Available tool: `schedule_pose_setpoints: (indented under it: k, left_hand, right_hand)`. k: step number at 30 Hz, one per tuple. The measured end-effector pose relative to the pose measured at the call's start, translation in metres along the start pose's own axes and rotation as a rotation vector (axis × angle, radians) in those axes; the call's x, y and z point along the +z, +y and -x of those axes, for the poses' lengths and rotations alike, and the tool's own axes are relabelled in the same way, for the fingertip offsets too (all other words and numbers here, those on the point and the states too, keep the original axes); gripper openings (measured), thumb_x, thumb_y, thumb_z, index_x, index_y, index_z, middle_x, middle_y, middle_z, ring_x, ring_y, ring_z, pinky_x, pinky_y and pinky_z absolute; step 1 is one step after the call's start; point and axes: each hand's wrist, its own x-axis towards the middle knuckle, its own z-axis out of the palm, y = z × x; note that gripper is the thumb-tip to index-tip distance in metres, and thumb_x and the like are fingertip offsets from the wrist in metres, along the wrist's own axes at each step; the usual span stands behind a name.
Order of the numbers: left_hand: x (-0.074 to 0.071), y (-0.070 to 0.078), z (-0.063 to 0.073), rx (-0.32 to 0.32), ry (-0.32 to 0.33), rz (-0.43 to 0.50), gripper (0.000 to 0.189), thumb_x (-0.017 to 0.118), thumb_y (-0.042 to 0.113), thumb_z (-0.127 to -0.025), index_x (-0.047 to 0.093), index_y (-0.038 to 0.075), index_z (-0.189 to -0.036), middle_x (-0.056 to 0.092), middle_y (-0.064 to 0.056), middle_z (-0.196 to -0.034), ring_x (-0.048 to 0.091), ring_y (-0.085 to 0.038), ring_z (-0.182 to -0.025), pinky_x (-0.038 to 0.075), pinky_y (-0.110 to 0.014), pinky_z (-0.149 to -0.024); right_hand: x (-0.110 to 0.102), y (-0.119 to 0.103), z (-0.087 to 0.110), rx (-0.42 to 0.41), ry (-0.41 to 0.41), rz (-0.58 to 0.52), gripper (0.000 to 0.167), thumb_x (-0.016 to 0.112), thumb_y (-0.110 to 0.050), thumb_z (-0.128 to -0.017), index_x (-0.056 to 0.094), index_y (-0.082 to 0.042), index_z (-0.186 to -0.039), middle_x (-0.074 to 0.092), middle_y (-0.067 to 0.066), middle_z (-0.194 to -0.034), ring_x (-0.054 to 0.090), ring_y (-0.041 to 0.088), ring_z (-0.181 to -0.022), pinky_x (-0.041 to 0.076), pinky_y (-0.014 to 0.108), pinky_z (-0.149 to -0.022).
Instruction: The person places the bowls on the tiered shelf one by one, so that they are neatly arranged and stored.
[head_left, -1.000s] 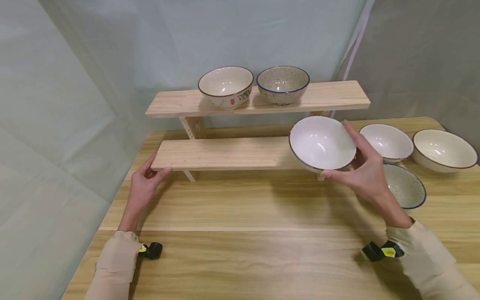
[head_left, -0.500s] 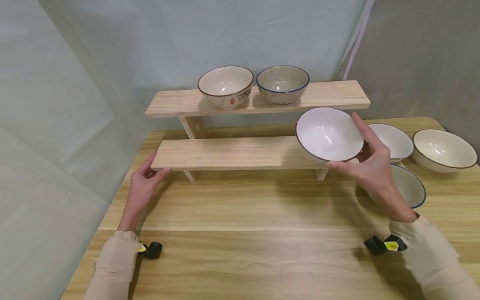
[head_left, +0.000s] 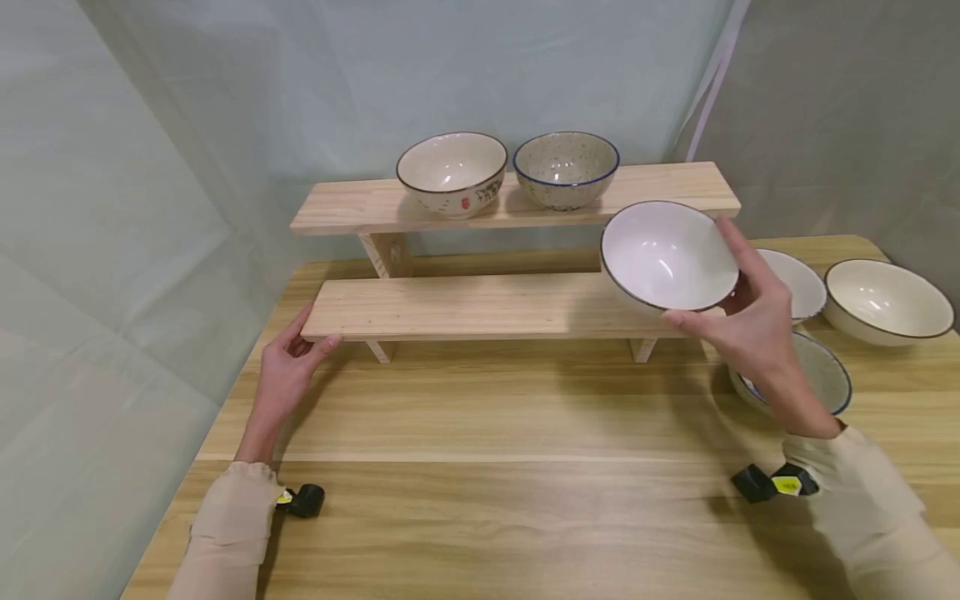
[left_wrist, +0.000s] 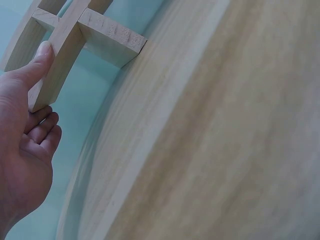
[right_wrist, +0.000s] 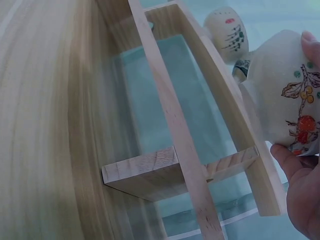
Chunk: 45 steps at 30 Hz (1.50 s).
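My right hand holds a white bowl with a dark rim, thumb and fingers at its right side. The bowl is tilted towards me above the right end of the lower shelf board and overlaps the upper board's front edge in the head view. Orange and brown fruit and leaves decorate its outside in the right wrist view. My left hand grips the lower board's left end, thumb on the front edge and fingers beneath, as the left wrist view shows. A cream bowl and a speckled blue-rimmed bowl stand on the upper board.
At the right of the wooden table stand another white bowl, a wide cream bowl and a speckled bowl, the last partly behind my right wrist. A pale curtain hangs behind the rack.
My right hand has lifted the white bowl and carried it right, from in front of the lower board to near the upper board's edge. The left hand has stayed in place.
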Motion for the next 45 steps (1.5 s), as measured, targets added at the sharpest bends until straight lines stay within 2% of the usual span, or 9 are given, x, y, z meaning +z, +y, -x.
schedule_pose_setpoints:
  k: [2,5,7,12,17,22,27,37,45]
  left_hand:
    - [0.000,0.000,0.000,-0.003,0.000,0.004,0.074,0.071,0.018,-0.101,0.031,0.007,-0.162,0.040,-0.027,-0.157,0.048,-0.026,-0.137,0.044,-0.009,-0.092]
    - [0.000,0.000,0.000,-0.006,0.002,0.005,0.073,0.071,0.019,-0.101,0.032,0.007,-0.162,0.040,-0.026,-0.157,0.048,-0.026,-0.137,0.045,-0.009,-0.092]
    - [-0.001,0.000,-0.001,-0.006,0.004,0.006,0.073,0.071,0.019,-0.101,0.032,0.007,-0.162,0.040,-0.026,-0.157,0.048,-0.025,-0.137,0.045,-0.009,-0.092]
    - [-0.001,-0.002,-0.001,-0.001,0.002,0.003,0.073,0.071,0.018,-0.101,0.032,0.008,-0.162,0.040,-0.027,-0.157,0.049,-0.025,-0.136,0.045,-0.009,-0.091]
    - [-0.001,-0.003,-0.001,0.001,-0.001,0.006,0.073,0.071,0.018,-0.101,0.031,0.008,-0.162,0.040,-0.027,-0.157,0.049,-0.025,-0.136,0.045,-0.008,-0.090]
    - [-0.001,-0.002,0.000,0.004,0.003,0.002,0.073,0.071,0.018,-0.101,0.032,0.008,-0.162,0.041,-0.027,-0.156,0.051,-0.023,-0.134,0.046,-0.009,-0.090]
    - [0.000,-0.002,-0.001,0.006,0.002,-0.003,0.074,0.071,0.018,-0.101,0.032,0.008,-0.162,0.042,-0.027,-0.155,0.051,-0.022,-0.133,0.046,-0.009,-0.090]
    - [-0.001,-0.001,0.000,0.002,0.004,-0.010,0.075,0.072,0.019,-0.101,0.030,0.007,-0.162,0.041,-0.027,-0.156,0.050,-0.029,-0.135,0.046,-0.009,-0.090]
    - [0.000,-0.001,0.000,0.004,0.009,-0.024,0.076,0.072,0.020,-0.100,0.030,0.006,-0.162,0.042,-0.026,-0.156,0.050,-0.030,-0.135,0.046,-0.008,-0.090]
  right_hand:
    - [0.000,-0.001,-0.001,0.011,0.015,0.011,0.103,0.084,0.027,-0.061,0.049,-0.002,-0.154,0.051,0.016,-0.145,0.056,0.024,-0.117,0.054,0.017,-0.087]
    - [-0.001,-0.002,-0.003,0.027,0.030,0.091,0.102,0.083,0.027,-0.062,0.049,-0.004,-0.154,0.053,0.014,-0.142,0.058,0.022,-0.112,0.054,0.016,-0.084]
    - [-0.002,-0.003,-0.005,0.027,0.033,0.131,0.103,0.081,0.028,-0.063,0.048,-0.005,-0.155,0.053,0.014,-0.143,0.058,0.021,-0.113,0.053,0.015,-0.085]
    - [-0.004,-0.004,-0.011,0.021,0.041,0.145,0.103,0.077,0.029,-0.064,0.047,-0.009,-0.156,0.050,0.016,-0.148,0.056,0.023,-0.115,0.053,0.016,-0.087]
    - [-0.007,-0.006,-0.018,0.033,0.055,0.248,0.103,0.079,0.026,-0.067,0.047,-0.011,-0.157,0.049,0.018,-0.149,0.059,0.020,-0.111,0.053,0.014,-0.085]
    - [-0.010,-0.008,-0.023,0.063,0.064,0.272,0.101,0.081,0.022,-0.069,0.046,-0.014,-0.157,0.048,0.018,-0.151,0.059,0.021,-0.114,0.052,0.015,-0.087]
    - [-0.013,-0.009,-0.027,0.058,0.068,0.284,0.101,0.082,0.020,-0.070,0.045,-0.013,-0.158,0.049,0.017,-0.150,0.059,0.021,-0.114,0.052,0.015,-0.088]
    - [-0.017,-0.007,-0.039,0.085,0.103,0.369,0.097,0.086,0.008,-0.075,0.044,-0.017,-0.158,0.052,0.015,-0.149,0.060,0.018,-0.112,0.052,0.013,-0.086]
    - [-0.016,-0.005,-0.046,0.110,0.115,0.356,0.094,0.085,0.006,-0.077,0.044,-0.015,-0.158,0.051,0.016,-0.149,0.060,0.019,-0.115,0.052,0.015,-0.088]
